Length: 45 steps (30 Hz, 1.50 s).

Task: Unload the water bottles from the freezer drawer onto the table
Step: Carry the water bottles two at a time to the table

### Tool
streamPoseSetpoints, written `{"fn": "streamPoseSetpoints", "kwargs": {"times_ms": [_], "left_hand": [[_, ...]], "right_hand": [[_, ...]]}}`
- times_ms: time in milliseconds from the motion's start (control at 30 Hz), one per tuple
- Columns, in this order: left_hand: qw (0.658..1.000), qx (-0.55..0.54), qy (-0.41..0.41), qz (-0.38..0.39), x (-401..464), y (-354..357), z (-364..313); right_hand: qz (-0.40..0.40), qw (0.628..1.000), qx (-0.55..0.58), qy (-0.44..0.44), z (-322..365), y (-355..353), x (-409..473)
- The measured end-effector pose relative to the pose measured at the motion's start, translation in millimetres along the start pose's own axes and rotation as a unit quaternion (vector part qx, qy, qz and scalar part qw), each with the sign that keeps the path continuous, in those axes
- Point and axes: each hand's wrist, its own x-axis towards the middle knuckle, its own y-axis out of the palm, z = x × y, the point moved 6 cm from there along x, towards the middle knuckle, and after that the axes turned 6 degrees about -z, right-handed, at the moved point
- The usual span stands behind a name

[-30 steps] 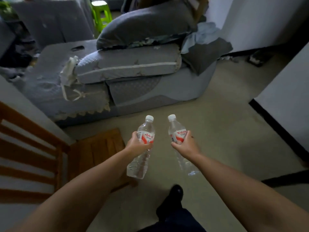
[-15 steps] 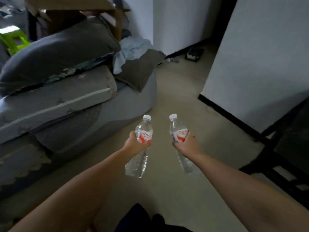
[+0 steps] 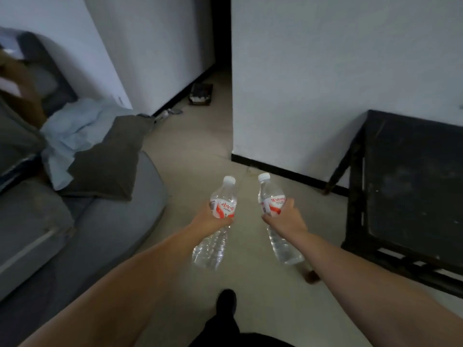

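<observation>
- Above the pale floor (image 3: 200,151), in the head view, both arms reach forward, each hand carrying a clear water bottle with a white cap and red label.
- Left hand (image 3: 209,219) grips the left bottle (image 3: 218,221) round its label.
- Right hand (image 3: 285,219) grips the right bottle (image 3: 271,199) likewise; the bottles stay apart.
- Dark table (image 3: 413,176) stands right; grey sofa (image 3: 100,229) left.

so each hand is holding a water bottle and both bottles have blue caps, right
Not quite. The head view shows white caps on both. The left hand grips the left bottle and the right hand grips the right bottle, as you said.
</observation>
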Motion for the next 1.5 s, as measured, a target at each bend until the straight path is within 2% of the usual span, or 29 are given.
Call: {"fn": "streamPoseSetpoints", "kwargs": {"times_ms": [267, 500, 633, 833, 1000, 1200, 1367, 1500], "left_hand": [[0.996, 0.054, 0.036, 0.065, 122, 37, -91], [0.977, 0.103, 0.081, 0.168, 185, 124, -161], [0.966, 0.124, 0.115, 0.198, 227, 184, -215], [0.960, 0.138, 0.135, 0.202, 293, 261, -305], [0.949, 0.163, 0.140, 0.231, 326, 330, -363], [0.907, 0.201, 0.159, 0.335, 331, 431, -414], [0.839, 0.278, 0.201, 0.423, 344, 536, -458], [0.795, 0.317, 0.242, 0.458, 357, 603, -502]], "right_hand": [[-0.074, 0.992, 0.032, 0.100, 4, -40, 90], [-0.123, 0.971, 0.074, 0.192, -41, -82, 155], [-0.151, 0.962, 0.087, 0.210, -58, -118, 216], [-0.176, 0.960, 0.052, 0.212, -73, -200, 310], [-0.209, 0.942, 0.083, 0.248, -107, -258, 351], [-0.247, 0.907, 0.106, 0.323, -164, -306, 368], [-0.320, 0.844, 0.153, 0.401, -219, -349, 386], [-0.369, 0.799, 0.188, 0.435, -246, -379, 405]]}}
